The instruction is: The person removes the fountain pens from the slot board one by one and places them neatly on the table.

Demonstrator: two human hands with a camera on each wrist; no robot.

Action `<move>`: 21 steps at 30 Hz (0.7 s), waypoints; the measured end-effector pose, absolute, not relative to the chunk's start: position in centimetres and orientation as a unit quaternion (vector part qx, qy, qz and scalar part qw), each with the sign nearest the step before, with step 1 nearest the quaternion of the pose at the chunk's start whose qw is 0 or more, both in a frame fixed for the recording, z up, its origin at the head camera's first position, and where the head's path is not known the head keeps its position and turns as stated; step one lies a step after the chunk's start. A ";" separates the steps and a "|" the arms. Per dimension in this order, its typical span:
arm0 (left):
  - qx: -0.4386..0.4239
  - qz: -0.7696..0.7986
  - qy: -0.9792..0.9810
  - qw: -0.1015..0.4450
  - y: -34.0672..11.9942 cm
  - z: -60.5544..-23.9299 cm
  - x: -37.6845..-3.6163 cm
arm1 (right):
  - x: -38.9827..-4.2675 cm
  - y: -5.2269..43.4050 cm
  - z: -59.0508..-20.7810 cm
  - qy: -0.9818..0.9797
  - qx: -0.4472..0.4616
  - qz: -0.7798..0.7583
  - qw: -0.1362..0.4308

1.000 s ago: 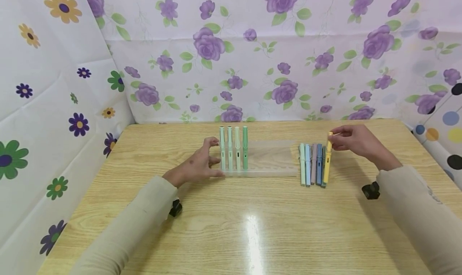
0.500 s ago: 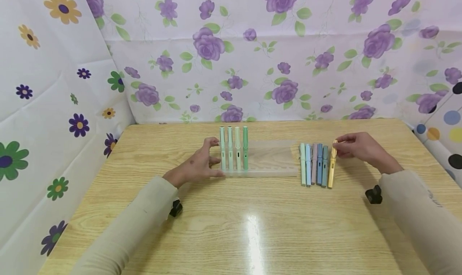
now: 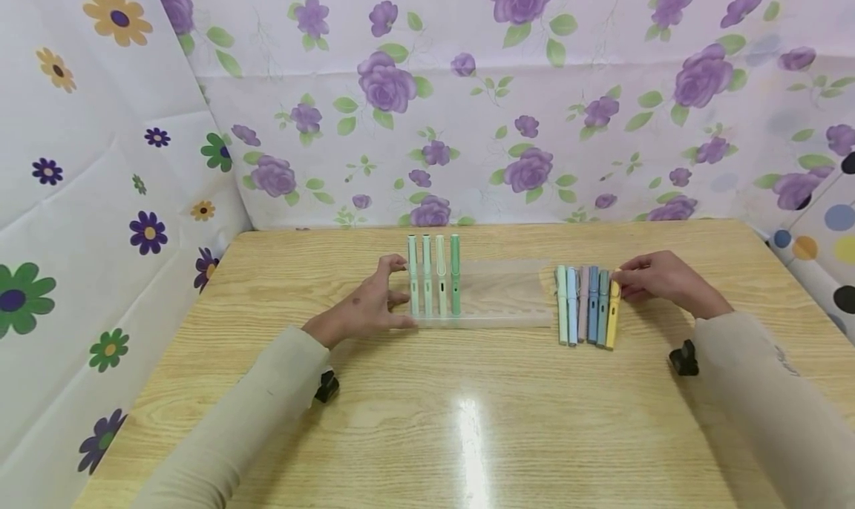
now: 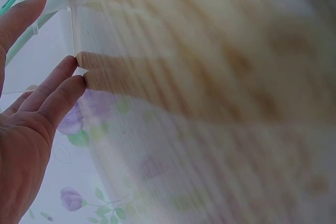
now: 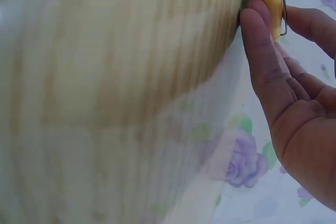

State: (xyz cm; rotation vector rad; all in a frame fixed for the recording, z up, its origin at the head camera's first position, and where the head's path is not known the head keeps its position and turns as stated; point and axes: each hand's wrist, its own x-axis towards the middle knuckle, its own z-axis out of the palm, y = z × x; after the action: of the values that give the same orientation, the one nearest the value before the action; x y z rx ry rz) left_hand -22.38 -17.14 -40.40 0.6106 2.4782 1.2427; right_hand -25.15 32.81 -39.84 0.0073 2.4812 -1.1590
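Observation:
My left hand [image 3: 364,301] holds the left end of a clear pen stand [image 3: 504,320], thumb at the front and fingers behind. In the left wrist view two of its fingertips [image 4: 73,82] touch the table. Several green and cream pens stand in the rack's left part, including a darker green pen [image 3: 456,286]. On the right, my right hand [image 3: 661,279] pinches the cap end of a yellow pen [image 3: 613,320], which lies against a teal pen [image 3: 603,316]. In the right wrist view, thumb and finger sit either side of the yellow pen's cap and metal clip [image 5: 285,14].
Beside the yellow pen, a row of pens lies close together: blue [image 3: 593,312], mauve [image 3: 583,309], light blue [image 3: 571,312] and light green [image 3: 562,312]. They are just right of the stand. Flowered cloth [image 3: 467,123] rises behind the wooden table [image 3: 401,420].
The yellow pen, first held above the row's right end, has come down onto the table and then moved left against the teal pen. The left hand and the stand have stayed put.

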 end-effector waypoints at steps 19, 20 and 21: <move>0.211 0.423 0.869 0.144 -17.1 -40.3 -22.3 | -25.4 32.4 -39.5 0.891 0.013 -0.400 0.214; 0.212 0.423 0.869 0.143 -17.1 -40.3 -22.3 | -25.4 32.5 -39.4 0.891 0.014 -0.402 0.210; 0.212 0.422 0.870 0.143 -17.0 -40.3 -22.2 | -25.4 32.5 -39.3 0.891 0.017 -0.404 0.205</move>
State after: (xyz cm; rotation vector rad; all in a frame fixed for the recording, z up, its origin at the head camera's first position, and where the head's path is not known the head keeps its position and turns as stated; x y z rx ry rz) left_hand -22.23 -17.04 -40.26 0.6109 2.5099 1.2170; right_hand -25.38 32.51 -39.34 0.0465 2.4840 -1.1271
